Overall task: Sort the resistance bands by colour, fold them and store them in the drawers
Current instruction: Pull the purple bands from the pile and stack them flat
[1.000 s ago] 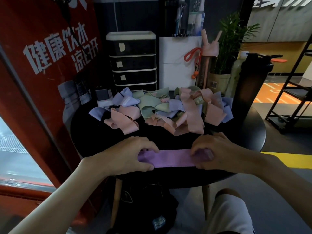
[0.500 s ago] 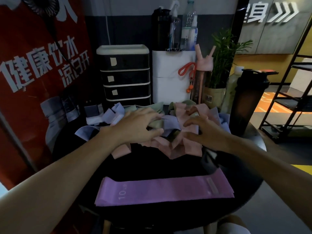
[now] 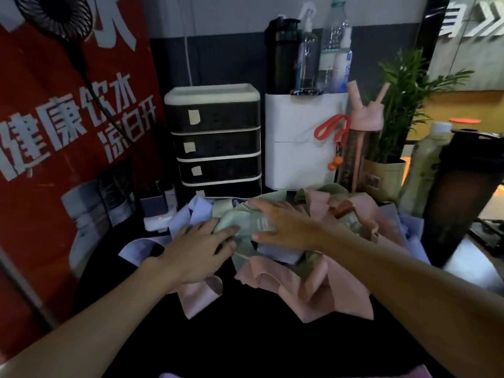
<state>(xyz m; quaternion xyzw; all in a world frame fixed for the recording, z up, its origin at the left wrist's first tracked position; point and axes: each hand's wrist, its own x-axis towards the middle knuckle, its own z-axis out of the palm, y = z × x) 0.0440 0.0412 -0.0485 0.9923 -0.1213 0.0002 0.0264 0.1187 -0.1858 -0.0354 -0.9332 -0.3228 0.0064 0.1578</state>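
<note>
Dark and round, the black table top (image 3: pixel 245 336) carries a loose heap of fabric resistance bands, in front of a black plastic drawer tower with white frames (image 3: pixel 215 143). The fingers (image 3: pixel 261 204) of the right hand (image 3: pixel 286 222) lie straight and a little apart, flat upon a crumpled pale green fabric band (image 3: pixel 245 223) on top of the heap, with the thumb along its near edge; they clamp nothing. The fingers (image 3: pixel 221 231) of the left hand (image 3: pixel 196 249) are also spread. Their tips touch the left end of the same green band, but whether one goes under a fold I cannot tell. Around the green band lie pale lilac-blue bands (image 3: pixel 191 216) to the left and wide pink bands (image 3: pixel 313 290) to the front and right, all overlapping. I judge these bands to be light, soft and limp, and somewhat grippy, so one will drag its neighbours if it is pulled fast. A good hold would be a pinch on a free edge of the green band, lifting slowly while the other hand presses the heap down. One purple band (image 3: pixel 401 375) shows only as a strip at the near table edge, well apart from both hands.
</note>
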